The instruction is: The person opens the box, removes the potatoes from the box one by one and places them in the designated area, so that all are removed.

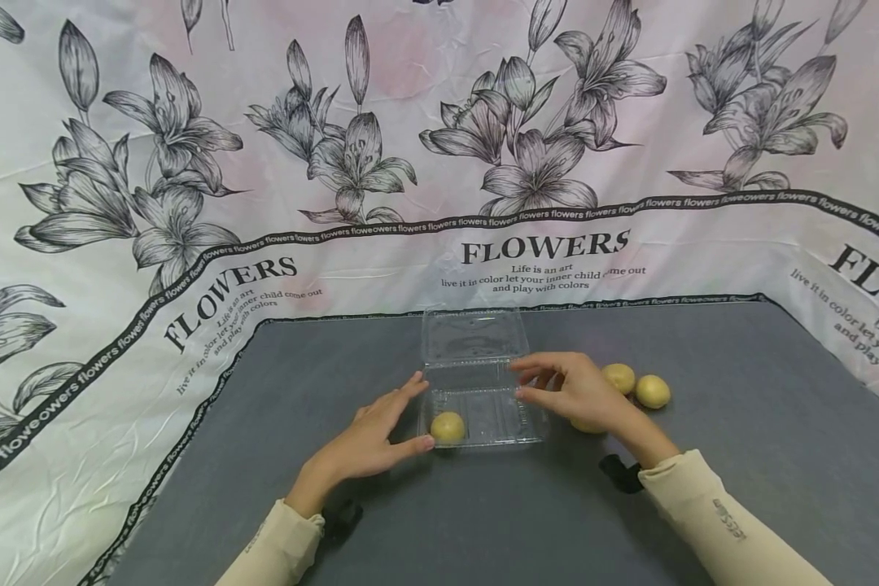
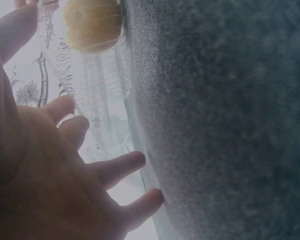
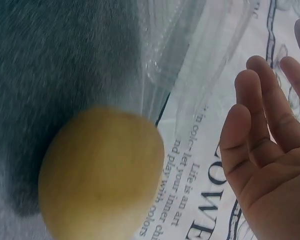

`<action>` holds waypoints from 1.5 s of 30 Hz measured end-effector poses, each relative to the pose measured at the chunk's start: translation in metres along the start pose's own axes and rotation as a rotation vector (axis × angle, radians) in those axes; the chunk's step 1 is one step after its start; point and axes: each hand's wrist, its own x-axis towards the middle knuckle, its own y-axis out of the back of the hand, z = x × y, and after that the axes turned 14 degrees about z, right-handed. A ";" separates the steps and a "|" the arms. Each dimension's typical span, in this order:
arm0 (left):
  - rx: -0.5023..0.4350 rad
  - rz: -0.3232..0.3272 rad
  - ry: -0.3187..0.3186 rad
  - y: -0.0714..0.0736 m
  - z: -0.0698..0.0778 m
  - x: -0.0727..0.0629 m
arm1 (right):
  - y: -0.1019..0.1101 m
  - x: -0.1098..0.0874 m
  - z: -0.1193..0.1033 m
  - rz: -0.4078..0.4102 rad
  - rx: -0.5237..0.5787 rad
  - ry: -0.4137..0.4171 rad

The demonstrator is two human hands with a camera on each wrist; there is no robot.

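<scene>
A clear plastic clamshell box (image 1: 494, 415) stands on the grey table with its lid (image 1: 474, 335) folded back. One round yellow fruit (image 1: 448, 427) sits in the front left corner of the box. Along the box's left side is my left hand (image 1: 369, 431), fingers spread and straight, thumb tip by the front corner. My right hand (image 1: 567, 387) hovers over the right side of the box, fingers loosely bent and nothing between them. In the right wrist view a yellow fruit (image 3: 102, 175) lies on the table below that hand; in the head view the hand mostly covers it.
Two more yellow fruits, one nearer the hand (image 1: 619, 378) and one farther right (image 1: 653, 392), lie on the table right of the box. A white cloth printed with flowers and lettering (image 1: 545, 244) rises behind the table and along its sides.
</scene>
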 end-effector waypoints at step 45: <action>-0.028 -0.027 0.030 0.002 0.002 0.001 | -0.065 0.017 -0.017 -0.255 0.093 0.078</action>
